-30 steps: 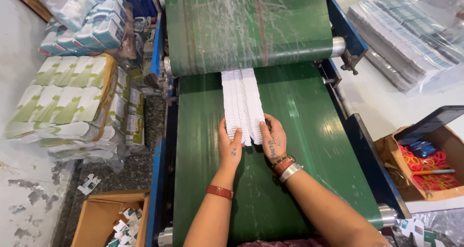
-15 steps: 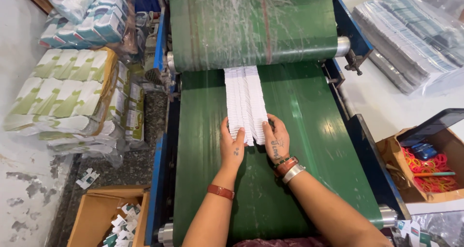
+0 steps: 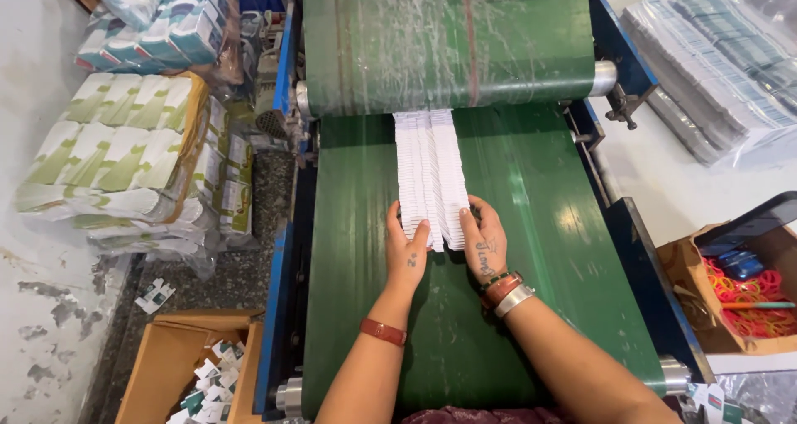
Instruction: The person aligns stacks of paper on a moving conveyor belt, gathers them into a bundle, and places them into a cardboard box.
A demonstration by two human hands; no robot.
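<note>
A long row of overlapping white flat cartons lies on the green conveyor belt, coming out from under a plastic-wrapped green roller. My left hand presses against the near left end of the row, fingers curled on the stack. On the near right end rests my right hand, with its fingers on the cartons' edge. Both hands bracket the row's near end from either side.
Wrapped bundles of green-and-white cartons are stacked at the left. A cardboard box of small cartons sits on the floor at lower left. At the right are plastic-wrapped stacks and a box of coloured rubber bands.
The carton row has come further out toward me along the belt. Both hands stay at its near end and have closed in slightly on the stack.
</note>
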